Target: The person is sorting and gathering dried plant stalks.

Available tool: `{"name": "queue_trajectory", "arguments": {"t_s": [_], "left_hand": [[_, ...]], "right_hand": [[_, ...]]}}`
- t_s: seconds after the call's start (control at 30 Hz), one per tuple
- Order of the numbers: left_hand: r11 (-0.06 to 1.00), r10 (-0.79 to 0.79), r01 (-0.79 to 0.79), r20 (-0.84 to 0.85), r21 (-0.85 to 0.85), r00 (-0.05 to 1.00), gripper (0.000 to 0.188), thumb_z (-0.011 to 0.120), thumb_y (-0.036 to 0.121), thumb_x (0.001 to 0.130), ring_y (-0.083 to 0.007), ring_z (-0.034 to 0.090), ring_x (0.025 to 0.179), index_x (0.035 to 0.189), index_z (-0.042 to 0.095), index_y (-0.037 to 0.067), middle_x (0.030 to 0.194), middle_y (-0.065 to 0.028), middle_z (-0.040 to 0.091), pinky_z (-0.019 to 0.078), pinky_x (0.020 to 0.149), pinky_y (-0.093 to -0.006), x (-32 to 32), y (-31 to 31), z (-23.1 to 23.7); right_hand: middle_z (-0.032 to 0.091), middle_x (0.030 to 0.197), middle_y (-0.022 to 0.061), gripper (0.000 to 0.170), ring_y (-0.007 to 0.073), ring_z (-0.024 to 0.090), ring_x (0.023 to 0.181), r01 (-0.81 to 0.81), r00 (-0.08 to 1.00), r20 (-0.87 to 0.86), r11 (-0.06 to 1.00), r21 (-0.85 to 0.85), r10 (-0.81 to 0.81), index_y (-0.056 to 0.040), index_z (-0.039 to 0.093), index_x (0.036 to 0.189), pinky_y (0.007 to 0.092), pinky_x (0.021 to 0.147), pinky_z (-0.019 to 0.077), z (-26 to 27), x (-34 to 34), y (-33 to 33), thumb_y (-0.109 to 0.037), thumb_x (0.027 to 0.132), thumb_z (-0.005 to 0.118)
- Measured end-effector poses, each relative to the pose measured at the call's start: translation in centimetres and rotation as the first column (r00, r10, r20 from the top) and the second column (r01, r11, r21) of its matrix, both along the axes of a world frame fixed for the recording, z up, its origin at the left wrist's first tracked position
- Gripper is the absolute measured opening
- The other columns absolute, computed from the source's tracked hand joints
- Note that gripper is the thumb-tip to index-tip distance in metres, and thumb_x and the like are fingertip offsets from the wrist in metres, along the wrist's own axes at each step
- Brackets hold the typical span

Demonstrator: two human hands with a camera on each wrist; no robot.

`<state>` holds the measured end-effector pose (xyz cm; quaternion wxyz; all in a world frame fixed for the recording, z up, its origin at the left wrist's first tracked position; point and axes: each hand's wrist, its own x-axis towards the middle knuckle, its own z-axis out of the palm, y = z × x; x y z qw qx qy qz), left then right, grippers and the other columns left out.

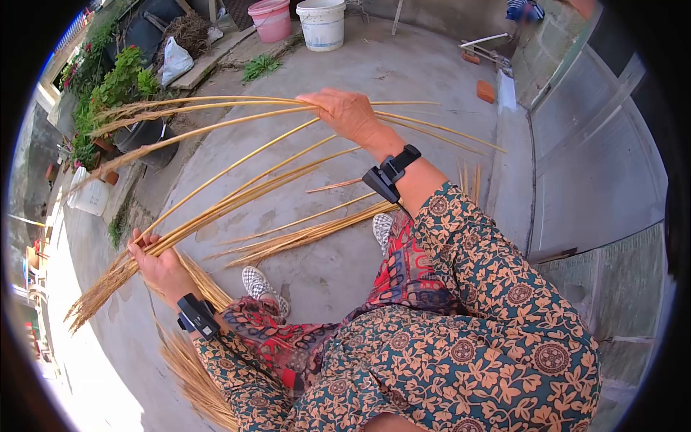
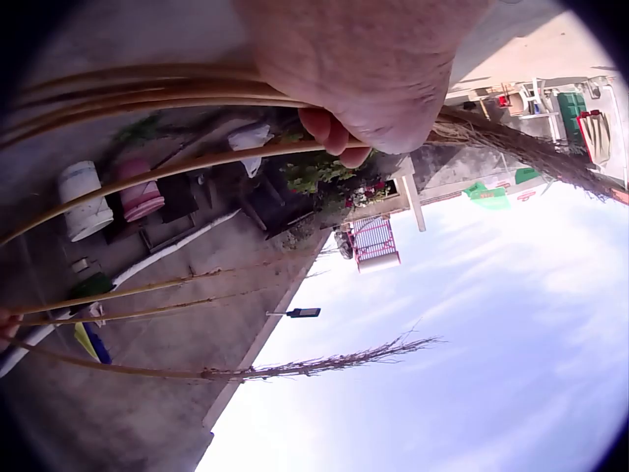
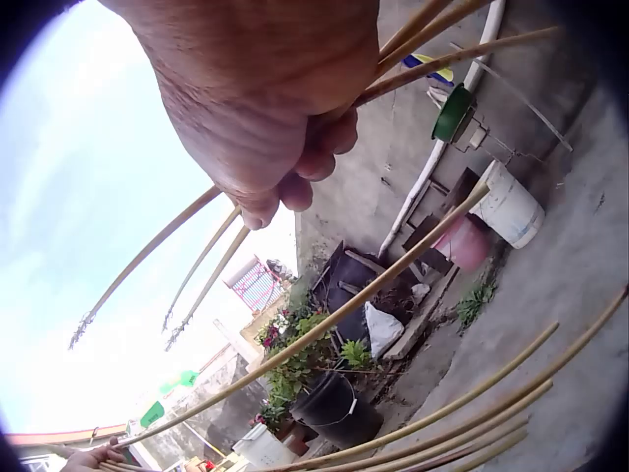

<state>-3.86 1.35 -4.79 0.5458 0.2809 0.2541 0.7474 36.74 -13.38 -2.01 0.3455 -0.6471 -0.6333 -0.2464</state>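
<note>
Long dry stalks (image 1: 223,205) with feathery heads run through the left hand (image 1: 164,273), whose fingers curl round the bundle just below the heads. The right hand (image 1: 345,115) is raised farther out and grips a few separate stalks (image 1: 216,128), their heads toward the left and bare ends past the wrist. In the left wrist view the left hand (image 2: 354,69) closes round several stalks. In the right wrist view the right hand (image 3: 265,108) has curled fingers about its stalks; one loose stalk (image 3: 344,315) crosses below it. Parts of both palms are hidden.
More stalks (image 1: 309,234) lie on the concrete floor between the feet, and another pile (image 1: 194,374) is beside the left leg. Pink (image 1: 271,20) and white (image 1: 321,25) buckets, potted plants (image 1: 122,83) and a brick (image 1: 485,91) stand or lie farther off.
</note>
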Motion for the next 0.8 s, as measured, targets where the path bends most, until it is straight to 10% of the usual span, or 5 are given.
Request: {"name": "queue_trajectory", "arguments": {"t_s": [0.13, 0.3, 0.8], "left_hand": [[0.981, 0.086, -0.021, -0.336, 0.192, 0.938, 0.025, 0.041, 0.025, 0.096, -0.0157, 0.045, 0.066, 0.102, 0.05, 0.002, 0.089, -0.0082, 0.055, 0.0439, 0.061, -0.0273, 1.7, -1.9, 0.2], [0.996, -0.078, 0.078, 0.015, -0.033, 0.997, 0.028, 0.043, 0.022, 0.095, -0.0131, 0.046, 0.067, 0.104, 0.054, -0.003, 0.077, -0.0053, 0.051, 0.0424, 0.061, -0.0232, 2.3, -1.1, 1.4], [0.999, 0.003, 0.01, 0.255, -0.05, 0.967, 0.019, 0.047, 0.027, 0.093, -0.0246, 0.056, 0.081, 0.099, 0.047, 0.008, 0.085, -0.0094, 0.056, 0.0505, 0.079, -0.0386, 2.3, -1.3, 1.6]], "right_hand": [[0.055, 0.071, -0.0003, 0.019, 0.0216, 0.059, 0.063, -0.016, 0.998, 0.067, 1.0, -0.001, 0.016, -0.0282, 0.063, 0.099, 0.0333, 0.05, 0.0484, 1.1, -2.2, 0.7, -0.027, 0.08, 0.059], [0.053, 0.069, 0.0007, 0.017, 0.0207, 0.058, 0.061, -0.051, 0.99, 0.132, 0.998, 0.036, 0.046, -0.028, 0.064, 0.095, 0.0328, 0.05, 0.048, 1.8, -3.0, 1.0, -0.026, 0.078, 0.061], [0.05, 0.068, 0.0011, 0.048, 0.02, 0.056, 0.055, 0.153, 0.953, 0.26, 0.988, 0.031, -0.155, -0.0345, 0.051, 0.119, 0.0303, 0.047, 0.0471, 1.9, -3.1, 1.1, -0.009, 0.078, 0.056]]}}
